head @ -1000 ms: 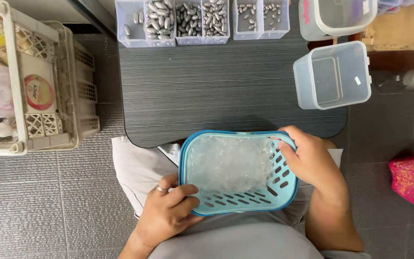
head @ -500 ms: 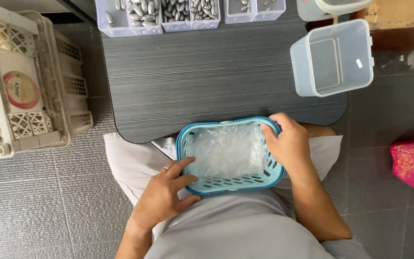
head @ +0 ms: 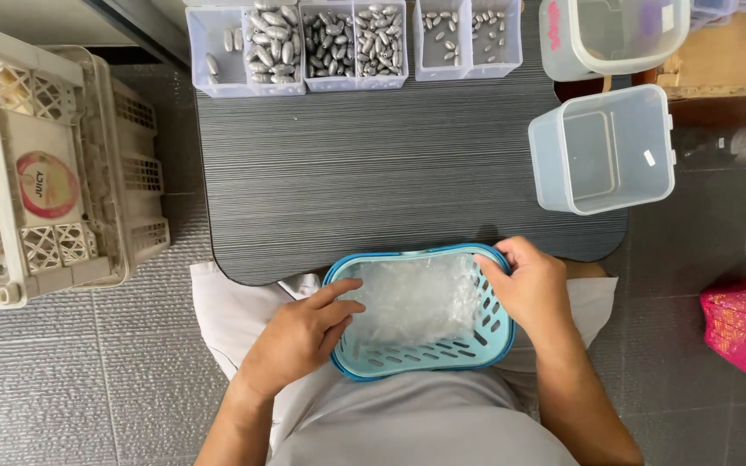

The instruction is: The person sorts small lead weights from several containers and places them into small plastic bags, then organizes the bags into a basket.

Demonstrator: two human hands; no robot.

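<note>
Presently, both hands, left hand [head: 300,336] and right hand [head: 533,289], fingers curled gripping rims of slotted blue plastic basket [head: 420,358] holding crinkled clear bags [head: 416,302]; grey ribbed counter [head: 390,173] beyond.

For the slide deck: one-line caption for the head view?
Both hands, left and right, hold a blue basket of clear bags at a dark table.

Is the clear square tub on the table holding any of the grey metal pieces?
No, the clear square tub is empty; the grey metal pieces sit in compartment boxes.

Grey ribbed floor tiles [head: 88,380] under a low dark striped table [head: 390,181], evenly lit.
</note>
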